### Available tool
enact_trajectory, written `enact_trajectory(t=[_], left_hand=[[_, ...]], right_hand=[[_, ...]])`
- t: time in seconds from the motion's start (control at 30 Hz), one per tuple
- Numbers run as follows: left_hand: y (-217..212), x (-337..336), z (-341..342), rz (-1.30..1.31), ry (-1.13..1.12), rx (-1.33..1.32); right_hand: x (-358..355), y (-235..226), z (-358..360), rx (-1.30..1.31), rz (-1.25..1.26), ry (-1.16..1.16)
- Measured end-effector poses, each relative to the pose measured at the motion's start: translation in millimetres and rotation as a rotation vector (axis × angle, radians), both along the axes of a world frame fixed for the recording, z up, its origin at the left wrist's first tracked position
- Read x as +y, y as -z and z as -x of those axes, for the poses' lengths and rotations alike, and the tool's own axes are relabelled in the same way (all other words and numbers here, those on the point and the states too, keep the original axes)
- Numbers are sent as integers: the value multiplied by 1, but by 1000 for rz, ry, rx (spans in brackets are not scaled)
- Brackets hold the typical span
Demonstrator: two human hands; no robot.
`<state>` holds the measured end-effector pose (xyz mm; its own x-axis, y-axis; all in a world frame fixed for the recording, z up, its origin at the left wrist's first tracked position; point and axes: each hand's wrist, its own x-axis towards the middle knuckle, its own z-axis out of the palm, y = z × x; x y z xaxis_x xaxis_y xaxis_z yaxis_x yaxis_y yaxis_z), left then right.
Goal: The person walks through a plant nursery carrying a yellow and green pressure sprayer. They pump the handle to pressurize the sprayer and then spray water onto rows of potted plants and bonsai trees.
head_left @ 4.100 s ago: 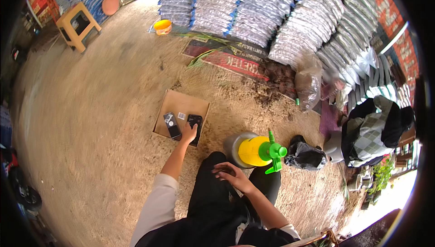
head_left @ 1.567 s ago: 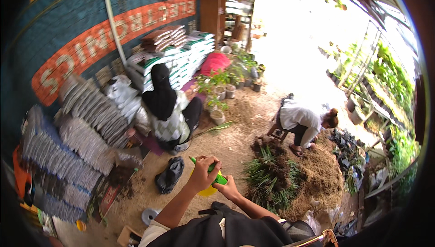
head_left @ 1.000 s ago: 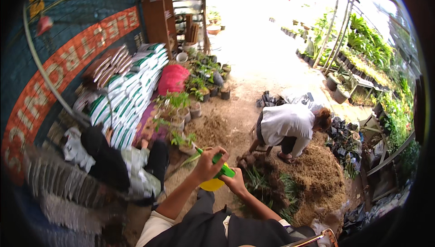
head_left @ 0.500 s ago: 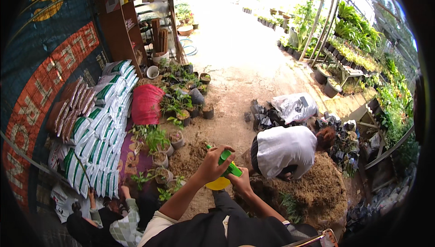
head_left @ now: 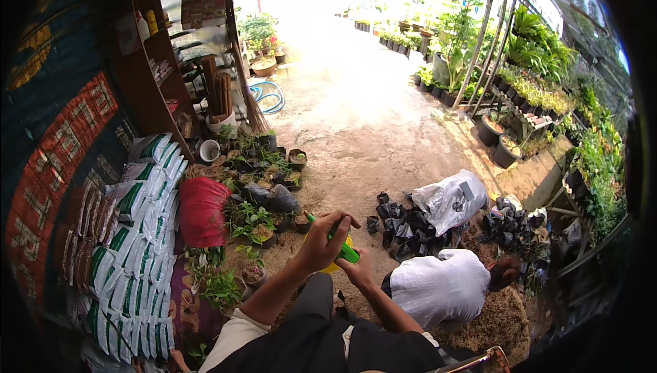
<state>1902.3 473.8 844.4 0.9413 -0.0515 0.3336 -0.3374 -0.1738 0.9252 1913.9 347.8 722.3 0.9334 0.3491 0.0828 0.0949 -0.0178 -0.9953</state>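
I hold a green and yellow sprayer in front of my body. My left hand is closed over its top, with the fingers curled across the green part. Lower down, my right hand grips the green handle. The yellow body shows only in part behind my hands and wrists. A short green tip pokes out beyond my left hand.
Close on my right, a person in a white shirt bends over brown soil mix. Black plant bags lie beyond. At left are stacked white sacks, a red sack and potted plants.
The view has tilted up, so the surroundings sit lower in the picture. Both my hands stay on the sprayer. The person at lower left has mostly left the view.
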Motion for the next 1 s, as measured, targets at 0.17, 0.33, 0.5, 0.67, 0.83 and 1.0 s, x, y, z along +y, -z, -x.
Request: enact_trajectory(t=[0.17, 0.33, 0.5, 0.67, 0.83, 1.0], left_hand=[[56, 29, -141, -396, -66, -128], [76, 47, -274, -227, -11, -58], [24, 64, -375, -145, 90, -118], [-44, 75, -451, 172, 80, -34], [16, 66, -573, -30, 136, -80], [117, 42, -691, -177, 24, -127]], right_hand=[[24, 20, -126, 12, -67, 80], [42, 28, -251, 82, -18, 110], [59, 15, -345, -19, -28, 137], [63, 17, -435, -35, 69, 165], [62, 55, -539, 99, -52, 197], [50, 67, -650, 138, -118, 269]])
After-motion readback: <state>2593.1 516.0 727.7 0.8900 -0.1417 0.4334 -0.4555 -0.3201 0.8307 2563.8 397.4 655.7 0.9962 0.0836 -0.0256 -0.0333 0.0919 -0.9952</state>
